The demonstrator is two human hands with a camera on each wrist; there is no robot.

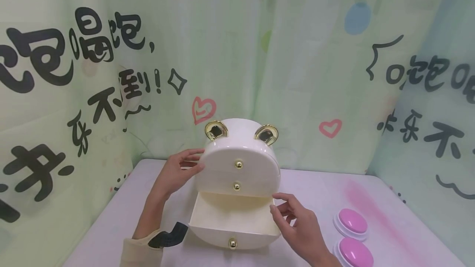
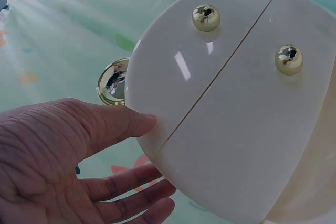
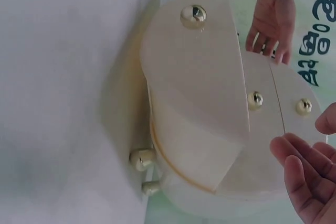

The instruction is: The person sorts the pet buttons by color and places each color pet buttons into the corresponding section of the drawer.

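A white storage box point(image 1: 237, 153) with gold-rimmed eyes and gold ball knobs stands on the table. Its bottom drawer point(image 1: 231, 240) is pulled out, and the bare inside shows in the head view. My left hand point(image 1: 182, 172) is at the box's left side; in the left wrist view the thumb point(image 2: 142, 124) touches the front edge while the other fingers spread along the side. My right hand point(image 1: 298, 221) is beside the drawer's right wall with loosely bent fingers and nothing held. Whether its fingertips touch the drawer I cannot tell.
Two pink round push buttons point(image 1: 354, 252) on white bases sit at the table's right. A pink smear point(image 1: 371, 201) marks the white tabletop point(image 1: 308, 180) there. Printed pale green curtains point(image 1: 297, 73) hang behind and at both sides.
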